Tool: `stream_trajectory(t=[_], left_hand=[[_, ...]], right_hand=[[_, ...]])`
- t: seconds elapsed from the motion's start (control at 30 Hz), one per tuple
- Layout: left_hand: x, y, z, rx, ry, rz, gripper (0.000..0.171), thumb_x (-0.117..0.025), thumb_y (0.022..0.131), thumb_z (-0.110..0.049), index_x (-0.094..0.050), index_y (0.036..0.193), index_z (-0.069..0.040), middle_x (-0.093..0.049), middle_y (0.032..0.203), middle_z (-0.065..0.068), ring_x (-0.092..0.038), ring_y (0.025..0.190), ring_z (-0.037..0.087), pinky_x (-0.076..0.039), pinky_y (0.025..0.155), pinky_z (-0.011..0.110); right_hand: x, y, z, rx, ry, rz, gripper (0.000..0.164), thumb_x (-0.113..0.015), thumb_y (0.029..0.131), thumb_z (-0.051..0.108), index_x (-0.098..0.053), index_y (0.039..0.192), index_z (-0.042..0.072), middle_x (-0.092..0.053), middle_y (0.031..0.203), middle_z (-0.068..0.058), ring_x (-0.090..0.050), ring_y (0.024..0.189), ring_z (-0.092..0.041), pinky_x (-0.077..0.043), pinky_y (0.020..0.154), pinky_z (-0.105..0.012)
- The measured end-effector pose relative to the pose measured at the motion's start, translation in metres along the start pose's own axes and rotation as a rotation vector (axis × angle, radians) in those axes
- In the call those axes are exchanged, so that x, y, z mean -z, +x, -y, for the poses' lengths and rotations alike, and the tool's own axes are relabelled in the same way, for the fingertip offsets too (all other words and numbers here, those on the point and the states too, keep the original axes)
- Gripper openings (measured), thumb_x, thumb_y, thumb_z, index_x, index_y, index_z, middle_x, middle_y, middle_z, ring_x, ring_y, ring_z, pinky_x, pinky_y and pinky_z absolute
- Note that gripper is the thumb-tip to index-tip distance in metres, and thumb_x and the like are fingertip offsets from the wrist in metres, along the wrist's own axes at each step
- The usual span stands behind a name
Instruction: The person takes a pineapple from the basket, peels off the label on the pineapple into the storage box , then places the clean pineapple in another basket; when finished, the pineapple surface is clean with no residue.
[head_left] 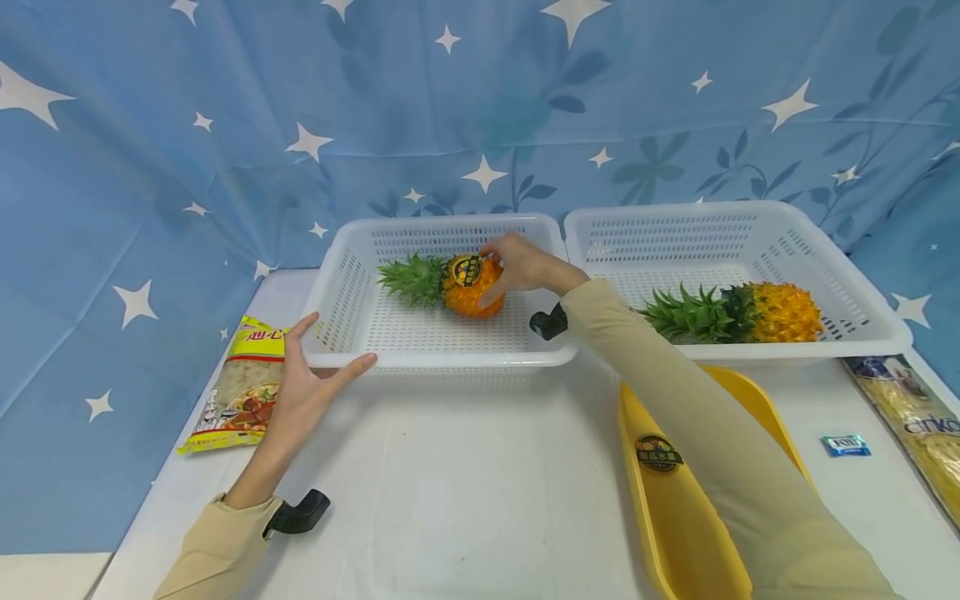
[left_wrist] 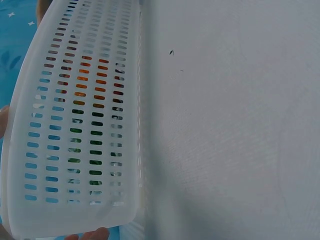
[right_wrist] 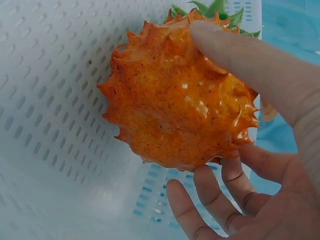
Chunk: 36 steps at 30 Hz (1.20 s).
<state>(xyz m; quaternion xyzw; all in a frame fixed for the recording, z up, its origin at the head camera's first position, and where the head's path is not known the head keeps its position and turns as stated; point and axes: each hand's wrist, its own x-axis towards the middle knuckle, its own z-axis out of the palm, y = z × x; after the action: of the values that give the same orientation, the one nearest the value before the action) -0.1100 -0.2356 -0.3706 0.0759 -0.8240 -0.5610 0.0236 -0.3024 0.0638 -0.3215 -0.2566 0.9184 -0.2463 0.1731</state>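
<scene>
An orange pineapple (head_left: 474,293) with a green crown and a dark round label lies on its side in the left white basket (head_left: 450,360), crown pointing left. My right hand (head_left: 525,265) holds it by its base end, thumb on one side and fingers on the other. In the right wrist view, the spiky base of the pineapple (right_wrist: 170,100) sits between thumb and fingertips. My left hand (head_left: 303,390) grips the near left corner of that basket, thumb along the front rim. Through the slots of the basket wall (left_wrist: 127,150), orange and green show in the left wrist view.
A second white basket (head_left: 675,218) on the right holds another pineapple (head_left: 780,312). In front of it stands a yellow container (head_left: 637,492), partly under my right sleeve. A yellow food packet (head_left: 251,387) lies left, a small blue-green packet (head_left: 846,446) and a long bag (head_left: 918,425) right.
</scene>
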Motion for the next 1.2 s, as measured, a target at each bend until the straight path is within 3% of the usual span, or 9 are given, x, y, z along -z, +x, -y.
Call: stream_trajectory(t=[0.27,0.47,0.73,1.0,1.2], left_hand=[[0.0,0.0,-0.001,-0.009,-0.003,0.001,0.106,-0.08,0.094,-0.03,-0.003,0.167,-0.025,-0.021,0.168,0.018,-0.046,0.138,0.043,-0.037,0.111,0.059],[0.001,0.0,-0.001,-0.014,-0.007,0.0,0.106,-0.079,0.095,-0.03,-0.003,0.167,-0.024,-0.021,0.168,0.019,-0.046,0.138,0.043,-0.038,0.111,0.059],[0.0,-0.001,-0.002,-0.008,-0.002,-0.014,0.106,-0.08,0.094,-0.03,-0.003,0.167,-0.023,-0.022,0.167,0.02,-0.045,0.139,0.042,-0.039,0.111,0.058],[0.001,-0.002,-0.004,0.007,-0.008,-0.006,0.105,-0.079,0.095,-0.032,-0.003,0.167,-0.028,-0.022,0.167,0.019,-0.051,0.131,0.042,-0.04,0.108,0.056],[0.0,-0.002,-0.002,0.01,0.002,-0.003,0.105,-0.079,0.095,-0.032,-0.003,0.167,-0.024,-0.026,0.165,0.02,-0.054,0.127,0.041,-0.043,0.103,0.051]], right_hand=[[-0.001,0.001,0.002,0.02,-0.071,0.022,0.092,-0.094,0.079,0.03,-0.048,0.156,0.008,-0.054,0.136,-0.022,-0.046,0.124,-0.036,-0.042,0.108,-0.05],[-0.001,-0.002,0.005,-0.041,-0.013,0.025,0.092,-0.095,0.078,0.03,-0.047,0.156,0.015,-0.038,0.149,-0.023,-0.035,0.137,-0.039,-0.037,0.115,-0.056],[-0.009,0.002,0.008,0.04,0.09,0.125,0.097,-0.092,0.08,0.016,-0.034,0.157,0.005,-0.046,0.15,-0.019,-0.047,0.137,-0.034,-0.044,0.113,-0.045],[-0.011,0.002,0.011,0.06,0.132,0.099,0.104,-0.093,0.078,0.011,-0.031,0.161,0.008,-0.043,0.152,-0.019,-0.045,0.139,-0.035,-0.044,0.114,-0.047],[-0.015,0.002,0.01,0.135,0.121,0.092,0.098,-0.093,0.075,0.004,-0.037,0.155,0.002,-0.048,0.146,-0.022,-0.051,0.133,-0.035,-0.047,0.111,-0.045]])
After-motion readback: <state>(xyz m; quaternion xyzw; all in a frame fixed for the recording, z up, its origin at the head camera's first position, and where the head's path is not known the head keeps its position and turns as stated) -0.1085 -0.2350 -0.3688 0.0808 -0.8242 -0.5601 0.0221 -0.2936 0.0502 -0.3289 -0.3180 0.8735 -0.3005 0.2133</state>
